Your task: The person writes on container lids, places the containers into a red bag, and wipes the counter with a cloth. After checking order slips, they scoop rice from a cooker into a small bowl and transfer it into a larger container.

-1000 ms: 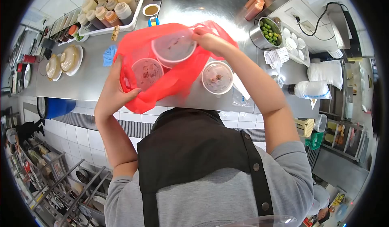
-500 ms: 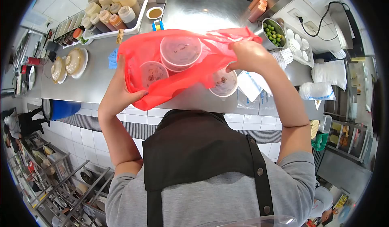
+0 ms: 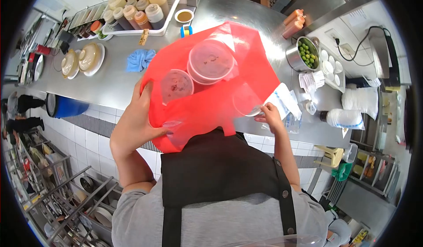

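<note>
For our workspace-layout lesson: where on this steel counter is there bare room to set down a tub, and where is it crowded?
Bare counter lies left of the bag, between the cloth, the lidded plates and the front edge. Another patch lies behind the bag, between the sauce cup and the orange bottles. The right end, round the lime pot, is crowded.

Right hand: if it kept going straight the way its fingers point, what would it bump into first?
The right hand points up and left at the red bag. It would meet the bag first, with a clear tub showing through just behind. It may touch already; depth is unclear.
</note>
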`<control>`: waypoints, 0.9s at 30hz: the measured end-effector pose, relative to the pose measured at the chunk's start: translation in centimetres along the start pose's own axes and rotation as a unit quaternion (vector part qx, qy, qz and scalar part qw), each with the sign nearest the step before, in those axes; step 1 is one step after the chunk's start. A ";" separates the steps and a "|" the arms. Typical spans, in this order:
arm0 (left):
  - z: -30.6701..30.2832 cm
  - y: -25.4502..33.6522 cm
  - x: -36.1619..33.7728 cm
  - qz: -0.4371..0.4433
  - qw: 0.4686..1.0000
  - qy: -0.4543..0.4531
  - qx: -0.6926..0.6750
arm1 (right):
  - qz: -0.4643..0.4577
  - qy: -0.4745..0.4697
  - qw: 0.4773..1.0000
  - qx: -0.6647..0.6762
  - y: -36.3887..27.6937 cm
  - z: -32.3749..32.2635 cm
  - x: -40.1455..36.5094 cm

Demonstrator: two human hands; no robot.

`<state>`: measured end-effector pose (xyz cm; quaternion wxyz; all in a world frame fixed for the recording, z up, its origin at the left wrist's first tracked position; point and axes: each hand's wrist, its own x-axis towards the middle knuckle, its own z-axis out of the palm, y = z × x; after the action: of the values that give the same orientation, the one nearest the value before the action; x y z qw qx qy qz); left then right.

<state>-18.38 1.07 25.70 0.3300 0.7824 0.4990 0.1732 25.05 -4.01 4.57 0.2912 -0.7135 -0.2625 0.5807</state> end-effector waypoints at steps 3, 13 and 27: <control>-0.2 -0.4 0.0 -0.006 1.000 0.004 0.020 | -0.036 0.013 0.992 0.123 1.2 1.9 -0.2; -1.0 -0.6 -0.3 -0.017 0.998 -0.001 0.053 | -0.376 0.306 0.849 -0.209 -16.6 -8.5 -15.2; -3.3 -5.4 -2.7 0.013 0.985 0.004 -0.172 | -0.420 -0.116 0.876 -0.209 -18.5 17.9 -7.4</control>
<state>-25.12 1.35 24.57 0.4558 0.7195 0.4528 0.2636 5.39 5.50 20.04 0.3192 -0.5080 -0.6845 0.4142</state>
